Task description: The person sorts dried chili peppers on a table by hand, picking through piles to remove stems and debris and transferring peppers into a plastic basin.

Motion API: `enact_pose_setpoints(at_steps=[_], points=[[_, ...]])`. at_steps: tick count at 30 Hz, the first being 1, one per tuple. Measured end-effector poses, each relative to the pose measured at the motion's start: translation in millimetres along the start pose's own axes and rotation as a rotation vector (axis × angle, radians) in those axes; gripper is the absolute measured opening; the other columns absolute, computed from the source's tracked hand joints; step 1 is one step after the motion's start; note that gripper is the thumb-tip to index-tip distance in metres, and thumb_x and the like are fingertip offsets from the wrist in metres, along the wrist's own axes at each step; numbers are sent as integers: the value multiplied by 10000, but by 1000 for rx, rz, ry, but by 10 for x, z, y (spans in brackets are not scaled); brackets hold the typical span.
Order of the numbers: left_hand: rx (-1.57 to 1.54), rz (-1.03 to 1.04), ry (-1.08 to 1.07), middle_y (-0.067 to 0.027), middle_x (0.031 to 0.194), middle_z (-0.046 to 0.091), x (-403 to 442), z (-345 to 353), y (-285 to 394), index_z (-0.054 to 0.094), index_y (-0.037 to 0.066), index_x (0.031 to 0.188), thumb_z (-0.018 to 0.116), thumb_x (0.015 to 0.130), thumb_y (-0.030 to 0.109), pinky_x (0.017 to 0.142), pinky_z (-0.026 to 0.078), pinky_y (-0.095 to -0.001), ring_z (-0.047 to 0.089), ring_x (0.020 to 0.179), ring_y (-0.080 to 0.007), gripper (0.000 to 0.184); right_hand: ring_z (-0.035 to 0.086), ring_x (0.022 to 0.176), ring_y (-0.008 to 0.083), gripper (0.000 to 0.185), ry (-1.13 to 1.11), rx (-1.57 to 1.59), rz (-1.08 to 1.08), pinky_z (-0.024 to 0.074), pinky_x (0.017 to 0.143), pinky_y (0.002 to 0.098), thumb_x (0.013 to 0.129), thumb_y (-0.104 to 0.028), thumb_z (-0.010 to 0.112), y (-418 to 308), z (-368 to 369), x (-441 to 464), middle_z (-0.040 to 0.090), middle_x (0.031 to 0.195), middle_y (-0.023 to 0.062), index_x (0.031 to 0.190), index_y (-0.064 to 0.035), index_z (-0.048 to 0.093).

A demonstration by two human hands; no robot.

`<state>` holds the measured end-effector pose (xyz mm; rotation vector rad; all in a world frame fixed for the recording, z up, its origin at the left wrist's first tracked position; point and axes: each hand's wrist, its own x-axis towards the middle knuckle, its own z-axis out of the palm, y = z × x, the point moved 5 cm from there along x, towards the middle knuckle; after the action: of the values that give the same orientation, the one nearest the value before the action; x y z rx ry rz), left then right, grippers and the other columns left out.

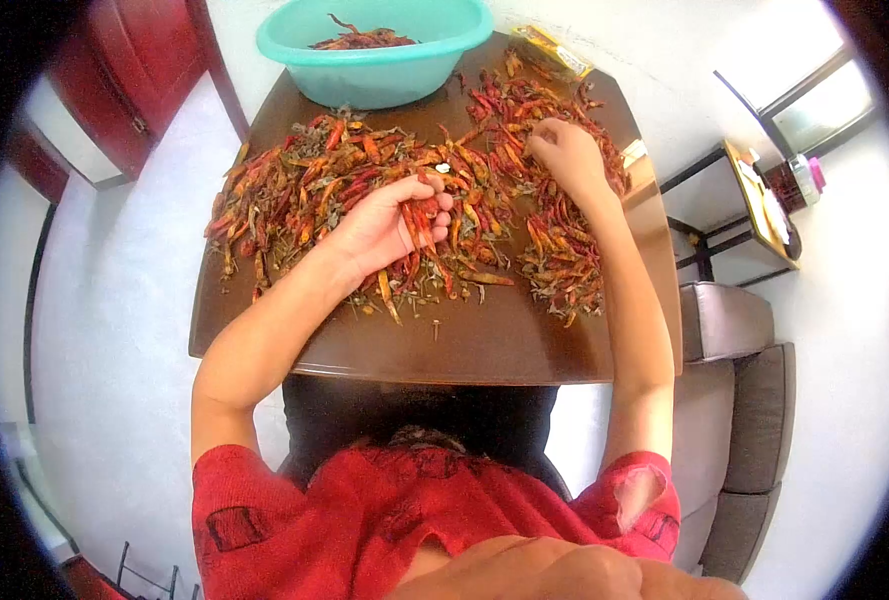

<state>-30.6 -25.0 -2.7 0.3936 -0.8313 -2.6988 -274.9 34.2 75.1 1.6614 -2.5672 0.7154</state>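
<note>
- I read the scene from the head camera, taking the turquoise basin [389,72] as reference; it stood at the table's far edge with more dried chilies [364,39] inside.
- Left hand [389,222]: on the wearer's side of the basin, fingers curled around several dried red chilies [420,228], the tips hanging below the palm.
- Right hand [567,155]: to the right of the basin and nearer the wearer, fingers bent down at the right-hand chili heap [562,255]. I could not tell whether they pinched a pod.
- The two hands were apart from each other.
- Left-hand chili heap [299,190]: directly on the wearer's side of the basin, red and orange pods mixed with brownish, withered bits.
- The brown table [464,345] bore both heaps and the basin.
- Yellow packet [552,52]: right of the basin, near the wall.
- Grey sofa [759,425]: well apart from the basin, on its right and toward the wearer.
</note>
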Motion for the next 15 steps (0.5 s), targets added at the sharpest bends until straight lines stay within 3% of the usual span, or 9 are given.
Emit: enact_pose_setpoints(at_steps=[4,8,12,14,15], points=[[17,2,-88,-73,890,658,-15,57,-34,591,73,994,562,910,137,671,532,-319,623,752,-181,110,644,1026,333,490,-186,-179,-51,514,860,419,771,-426,680,-13,281,362,681,1038,210,1071,-39,678],[15,8,-120,-73,882,662,-13,56,-44,585,73,980,550,915,136,672,533,-319,625,746,-179,97,649,999,336,482,-406,-422,53,514,850,435,769,-434,664,-5,532,380,685,1024,196,1053,-45,681],[44,-4,-98,-73,889,661,-42,76,-42,583,75,983,545,921,142,678,534,-321,626,745,-178,99,650,974,343,449,-282,-269,-15,511,824,448,782,-422,653,83,377,302,680,1046,191,1028,-48,686],[38,-4,-87,-71,893,656,-44,71,-49,579,78,983,547,922,142,682,535,-322,625,744,-178,95,657,895,285,406,-20,-56,-3,500,784,421,812,-411,635,146,129,212,701,985,125,948,-32,687],[37,-5,-89,-71,893,656,-48,76,-54,579,78,983,547,922,142,682,535,-322,625,744,-178,95,657,895,285,406,-19,-58,-1,500,784,421,812,-411,635,174,63,147,701,985,125,948,-32,687]])
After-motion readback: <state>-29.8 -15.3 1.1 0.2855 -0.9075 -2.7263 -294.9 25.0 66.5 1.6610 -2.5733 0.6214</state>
